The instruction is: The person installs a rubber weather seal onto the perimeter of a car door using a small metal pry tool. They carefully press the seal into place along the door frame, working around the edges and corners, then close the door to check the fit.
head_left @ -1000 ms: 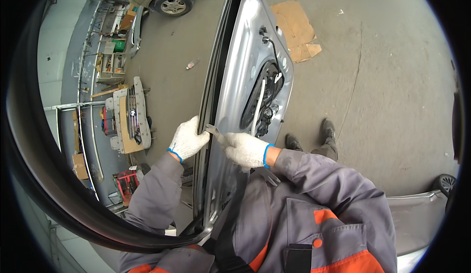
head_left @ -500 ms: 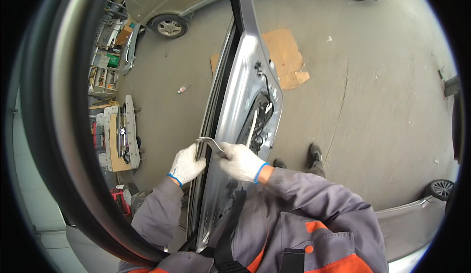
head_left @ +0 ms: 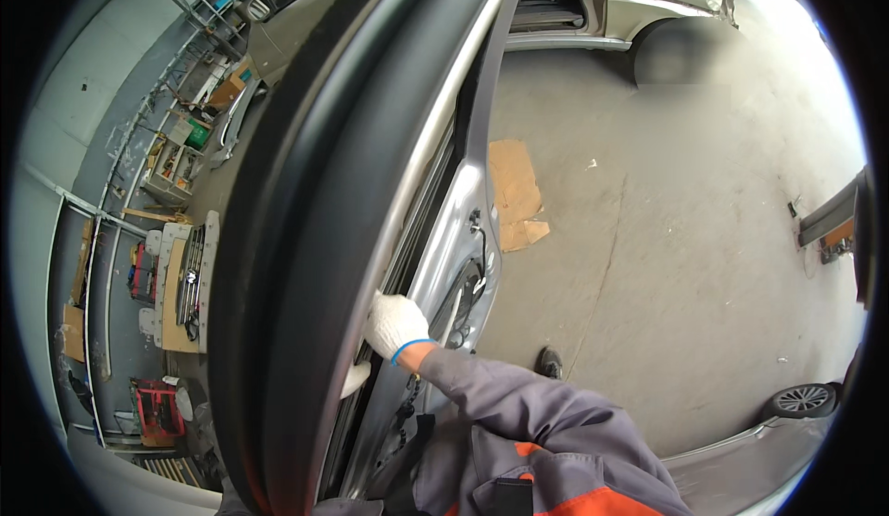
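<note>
A silver car door (head_left: 451, 224) stands on edge before me, its inner side bare, with dark wiring (head_left: 482, 270) hanging from it. My right hand (head_left: 398, 326), in a white knit glove with a blue cuff, is closed at the door's top edge by the black window strip (head_left: 405, 270). Its fingertips and anything in them are hidden. Just below, part of my gloved left hand (head_left: 355, 380) shows at the same edge; the dark curved frame (head_left: 306, 238) in the foreground hides the rest of it.
Flattened cardboard (head_left: 516, 182) lies on the concrete floor beyond the door. A car (head_left: 639, 16) stands at the far side. On the right are a grey post (head_left: 833, 215) and a loose wheel (head_left: 804, 400). Shelves, a car grille (head_left: 190, 280) and a red crate (head_left: 159, 409) are at left.
My view has shifted, and the dark frame now covers much of the middle and my left forearm. The curved metal pry tool seen in my right hand is out of sight.
</note>
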{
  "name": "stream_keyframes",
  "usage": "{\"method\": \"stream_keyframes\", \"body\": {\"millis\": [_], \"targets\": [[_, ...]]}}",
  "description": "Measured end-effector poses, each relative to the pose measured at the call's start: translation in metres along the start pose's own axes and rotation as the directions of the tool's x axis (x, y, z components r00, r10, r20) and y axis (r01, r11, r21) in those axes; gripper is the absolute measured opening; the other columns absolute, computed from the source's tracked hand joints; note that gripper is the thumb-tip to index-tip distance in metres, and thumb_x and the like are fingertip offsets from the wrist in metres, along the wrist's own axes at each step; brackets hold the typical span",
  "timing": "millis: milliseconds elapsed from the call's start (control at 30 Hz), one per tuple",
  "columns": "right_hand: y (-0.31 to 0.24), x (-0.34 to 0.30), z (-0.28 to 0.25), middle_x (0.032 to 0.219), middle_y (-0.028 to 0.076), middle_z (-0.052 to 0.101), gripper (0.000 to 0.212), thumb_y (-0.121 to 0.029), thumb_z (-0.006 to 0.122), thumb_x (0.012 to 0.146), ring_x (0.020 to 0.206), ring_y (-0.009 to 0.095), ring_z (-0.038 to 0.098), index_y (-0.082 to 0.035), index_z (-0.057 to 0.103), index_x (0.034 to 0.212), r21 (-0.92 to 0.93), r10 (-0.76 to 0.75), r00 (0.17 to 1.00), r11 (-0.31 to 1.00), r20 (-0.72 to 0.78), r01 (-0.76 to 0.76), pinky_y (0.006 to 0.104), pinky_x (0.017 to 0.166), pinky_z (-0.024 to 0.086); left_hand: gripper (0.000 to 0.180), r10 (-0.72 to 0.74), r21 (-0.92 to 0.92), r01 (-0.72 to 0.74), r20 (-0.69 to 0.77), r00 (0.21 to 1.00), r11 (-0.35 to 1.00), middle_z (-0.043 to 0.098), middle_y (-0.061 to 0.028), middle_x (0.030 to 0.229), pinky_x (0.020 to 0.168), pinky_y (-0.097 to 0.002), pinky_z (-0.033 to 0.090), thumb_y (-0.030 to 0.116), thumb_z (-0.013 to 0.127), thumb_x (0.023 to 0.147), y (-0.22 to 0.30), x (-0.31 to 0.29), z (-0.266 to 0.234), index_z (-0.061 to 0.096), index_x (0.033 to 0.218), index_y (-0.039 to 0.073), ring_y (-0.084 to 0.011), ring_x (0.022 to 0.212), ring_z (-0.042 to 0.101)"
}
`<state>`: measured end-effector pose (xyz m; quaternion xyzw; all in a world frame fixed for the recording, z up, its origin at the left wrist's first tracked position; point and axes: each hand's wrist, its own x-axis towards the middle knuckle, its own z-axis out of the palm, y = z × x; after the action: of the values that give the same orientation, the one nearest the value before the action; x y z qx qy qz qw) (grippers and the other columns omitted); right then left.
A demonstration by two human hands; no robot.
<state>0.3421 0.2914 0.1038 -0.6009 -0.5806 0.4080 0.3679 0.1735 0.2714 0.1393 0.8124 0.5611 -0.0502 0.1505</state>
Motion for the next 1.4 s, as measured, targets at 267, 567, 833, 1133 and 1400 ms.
{"method": "stream_keyframes", "body": {"millis": [267,567,833,1133,1400], "targets": [[0.028,0.000,0.015,0.075,0.026,0.068,0.023,-0.025,0.060,0.093,0.076,0.045,0.069,-0.003,0.061,0.098,-0.064,-0.156,0.985,0.986,-0.077,0.151,0.0545,0.070,0.056,0.041,-0.143,-0.122,0.153,0.091,0.986,0.981,0.065,-0.0317,0.094,0.082,-0.0531,0.052,0.023,0.070,0.076,0.010,-0.024,0.000,0.056,0.104,-0.004,-0.0500,0.095,0.063],[-0.038,-0.024,0.005,0.079,0.010,0.067,0.026,-0.038,0.073,0.086,0.070,0.035,0.069,-0.013,0.068,0.091,-0.427,-0.494,0.816,0.695,0.300,0.578,0.0468,0.063,0.055,0.050,-0.326,-0.014,0.410,0.582,0.745,0.912,0.071,-0.0235,0.101,0.088,-0.0487,0.052,0.045,0.071,0.074,-0.124,-0.221,0.020,0.068,0.102,0.004,-0.0422,0.100,0.067],[-0.048,-0.036,0.105,0.079,0.009,0.067,0.029,-0.038,0.077,0.073,0.081,0.028,0.067,-0.011,0.068,0.079,-0.072,-0.572,0.071,0.022,0.817,0.997,0.0429,0.063,0.057,0.032,-0.274,-0.157,0.347,0.362,0.891,0.924,0.070,-0.0244,0.105,0.090,-0.0518,0.049,0.025,0.058,0.085,-0.132,-0.259,0.046,0.070,0.108,0.006,-0.0429,0.104,0.066],[-0.101,-0.033,0.111,0.074,0.008,0.062,0.028,-0.029,0.082,0.064,0.074,0.030,0.063,-0.010,0.065,0.076,0.010,-0.468,0.045,0.114,0.883,0.993,0.0423,0.062,0.052,0.051,-0.367,-0.387,0.544,0.443,0.818,0.745,0.070,-0.0217,0.105,0.087,-0.0432,0.052,0.036,0.070,0.082,-0.163,-0.345,-0.024,0.063,0.121,0.003,-0.0366,0.101,0.068],[-0.108,-0.047,0.109,0.072,0.007,0.061,0.027,-0.027,0.081,0.060,0.074,0.029,0.061,-0.011,0.063,0.073,0.000,-0.505,0.076,0.148,0.860,0.989,0.0434,0.058,0.049,0.044,-0.762,-0.757,0.626,0.291,0.578,0.186,0.071,-0.0116,0.100,0.083,-0.0357,0.053,0.042,0.062,0.095,-0.227,-0.453,-0.013,0.070,0.115,0.003,-0.0199,0.092,0.067]]}}
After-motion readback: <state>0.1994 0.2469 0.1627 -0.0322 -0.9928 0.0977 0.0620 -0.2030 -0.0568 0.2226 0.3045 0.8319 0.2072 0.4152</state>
